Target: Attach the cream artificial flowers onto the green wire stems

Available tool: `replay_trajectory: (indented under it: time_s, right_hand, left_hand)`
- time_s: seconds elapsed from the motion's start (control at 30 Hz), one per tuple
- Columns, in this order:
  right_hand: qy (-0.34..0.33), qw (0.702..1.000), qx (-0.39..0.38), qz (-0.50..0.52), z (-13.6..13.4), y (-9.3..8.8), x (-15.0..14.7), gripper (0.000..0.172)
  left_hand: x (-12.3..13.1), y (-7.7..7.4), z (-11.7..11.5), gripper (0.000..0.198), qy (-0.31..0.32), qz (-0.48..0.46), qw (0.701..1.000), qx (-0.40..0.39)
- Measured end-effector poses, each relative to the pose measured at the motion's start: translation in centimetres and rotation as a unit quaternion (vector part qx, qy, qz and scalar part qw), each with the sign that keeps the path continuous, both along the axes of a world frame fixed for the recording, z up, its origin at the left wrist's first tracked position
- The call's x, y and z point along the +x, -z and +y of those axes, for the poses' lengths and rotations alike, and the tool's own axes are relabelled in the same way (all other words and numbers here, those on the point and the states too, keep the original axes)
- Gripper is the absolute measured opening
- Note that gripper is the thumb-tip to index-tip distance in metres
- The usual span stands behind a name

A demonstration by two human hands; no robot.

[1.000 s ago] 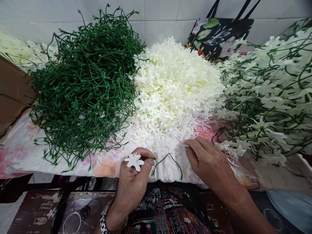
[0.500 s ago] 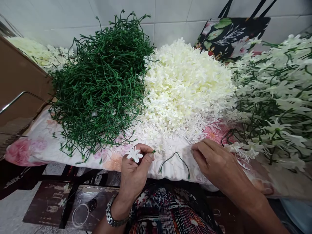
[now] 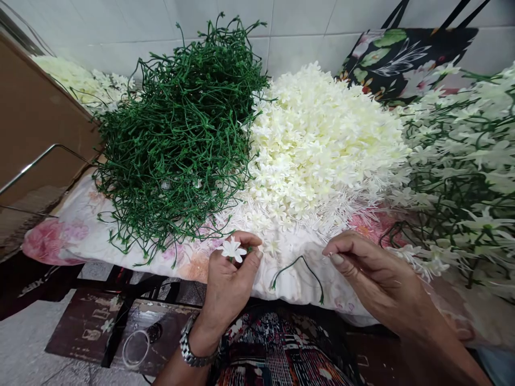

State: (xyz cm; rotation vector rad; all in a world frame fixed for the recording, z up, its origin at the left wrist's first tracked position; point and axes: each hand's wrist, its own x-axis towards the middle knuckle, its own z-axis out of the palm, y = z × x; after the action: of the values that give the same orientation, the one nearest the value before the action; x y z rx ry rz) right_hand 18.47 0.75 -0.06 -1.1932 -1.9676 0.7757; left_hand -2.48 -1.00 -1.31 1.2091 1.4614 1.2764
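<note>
My left hand is closed around a green artificial stem, mostly hidden by the fingers. One white artificial flower on it shows above the knuckles. To the right, my right hand hovers over the cloth with thumb and forefinger pinched together. A tiny pale bit seems to be at those fingertips, too small to name. Between the hands, a bent green stem without blossoms lies on the floral cloth. Behind the hands are a heap of bare green stems and a heap of loose white blossoms.
Thin white filaments lie along the blossom heap's front edge. Stemmed white flowers are piled at the right. A cardboard box stands at the left, and a black floral bag rests against the tiled wall.
The view has shifted, so everything sits a little further right. My right hand has turned, and its thumb now shows against the forefinger. My left hand keeps hold of the flower stem.
</note>
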Motion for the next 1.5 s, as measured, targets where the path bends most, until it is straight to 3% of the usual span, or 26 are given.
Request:
replay_trajectory:
  time_s: [0.13, 0.23, 0.43, 0.57, 0.67, 0.77, 0.97, 1.23, 1.5]
  right_hand:
    - [-0.005, 0.997, -0.051, 0.054, 0.1, 0.0, -0.8, 0.007]
    - [0.007, 0.994, -0.076, 0.078, 0.1, 0.3, -1.0, 0.006]
    - [0.015, 0.991, -0.094, 0.099, 0.2, 0.2, -1.2, 0.011]
    - [-0.011, 0.989, -0.078, 0.127, -0.1, -0.7, -2.3, 0.006]
    - [0.014, 0.988, -0.071, 0.136, -0.6, -1.1, -3.4, 0.007]
    - [0.04, 0.991, 0.003, 0.128, -1.0, -1.0, -4.5, 0.012]
    - [0.042, 0.99, 0.104, 0.09, -0.6, -0.3, -5.5, 0.012]
    - [0.045, 0.989, 0.115, 0.081, -0.6, 0.2, -5.7, 0.012]
    - [0.038, 0.99, 0.119, 0.065, -0.7, 0.1, -5.8, 0.011]
  left_hand:
    - [0.3, -0.6, 1.0, 0.023, 0.03, 0.186, 0.979, 0.073]
    - [0.8, -0.5, 1.3, 0.032, 0.072, 0.298, 0.949, 0.075]
    - [1.6, -0.4, 1.4, 0.023, 0.083, 0.373, 0.922, 0.055]
    - [1.5, -1.2, 1.7, 0.018, 0.046, 0.336, 0.94, 0.042]
    - [1.5, -2.0, 1.6, 0.014, 0.004, 0.27, 0.963, -0.008]
    - [1.6, -2.7, 1.1, 0.011, -0.02, 0.179, 0.982, -0.049]
    - [2.0, -3.4, 0.1, 0.014, 0.018, 0.033, 0.992, -0.119]
    - [2.1, -3.5, -0.5, 0.02, 0.062, -0.04, 0.986, -0.147]
    - [1.9, -2.6, -0.6, 0.014, 0.05, -0.075, 0.988, -0.122]
